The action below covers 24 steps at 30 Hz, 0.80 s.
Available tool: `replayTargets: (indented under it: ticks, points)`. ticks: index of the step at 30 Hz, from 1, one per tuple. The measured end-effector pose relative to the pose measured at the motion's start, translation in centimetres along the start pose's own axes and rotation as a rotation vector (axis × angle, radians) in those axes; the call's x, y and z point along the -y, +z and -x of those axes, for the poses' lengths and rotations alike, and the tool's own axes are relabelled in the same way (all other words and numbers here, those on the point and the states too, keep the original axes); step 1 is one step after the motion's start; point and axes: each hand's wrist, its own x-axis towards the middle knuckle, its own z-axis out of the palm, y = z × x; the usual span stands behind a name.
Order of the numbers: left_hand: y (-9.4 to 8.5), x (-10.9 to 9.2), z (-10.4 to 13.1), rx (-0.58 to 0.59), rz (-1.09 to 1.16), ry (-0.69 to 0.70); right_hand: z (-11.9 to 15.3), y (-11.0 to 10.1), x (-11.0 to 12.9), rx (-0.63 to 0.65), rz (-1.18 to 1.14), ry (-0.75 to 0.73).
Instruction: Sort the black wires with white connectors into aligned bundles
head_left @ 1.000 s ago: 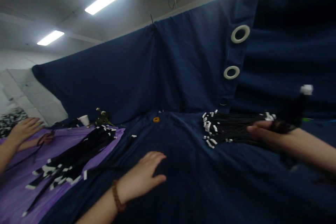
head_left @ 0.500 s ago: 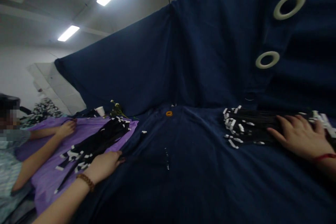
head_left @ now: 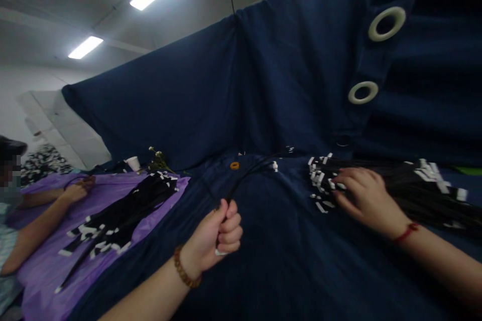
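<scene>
The left hand [head_left: 216, 233] is curled into a tight fist around a few thin black cords [head_left: 248, 173], a narrow grip that pinches them low down so that their long ends arch up and away from the fist and come down on the dark blue cloth [head_left: 286, 241] that covers the table; the white tags [head_left: 275, 165] at their far tips lie just short of the big heap. Held that way, the few strands stay apart from the rest, which looks like the reason for the pinch. The right hand [head_left: 363, 198] lies flat and spread, fingers wide, on the big bundle of black cords [head_left: 406, 188], touching its tagged end, where many small white tags [head_left: 320, 180] fan out toward the fist; the open palm seems to pin the loose heap down. Beyond the fist a small orange ring [head_left: 235, 165] lies on the cloth. Out past the fist's wrist side, a second pile of tagged cords [head_left: 124, 210] rests on a purple sheet [head_left: 41, 266], where another person's hand [head_left: 77, 191] works.
</scene>
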Motion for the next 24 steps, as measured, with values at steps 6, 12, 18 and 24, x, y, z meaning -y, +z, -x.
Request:
replayTargets:
  ticks: [6,12,18,24]
  points:
    - [2.2,5.4,-4.2,0.124,0.036,-0.064,-1.4,-2.0,7.7,0.371,-0.601,-0.102]
    - [2.9,8.3,-4.1,0.221,-0.128,-0.305,-0.5,-2.1,11.6,0.667,-1.78,0.505]
    - [3.3,10.5,-3.6,0.293,-0.407,-0.397,-0.5,-3.0,14.2,0.617,-2.201,1.018]
    - [2.6,11.2,-4.0,0.285,-0.471,-0.283,-1.4,-3.8,13.1,0.455,-2.274,0.923]
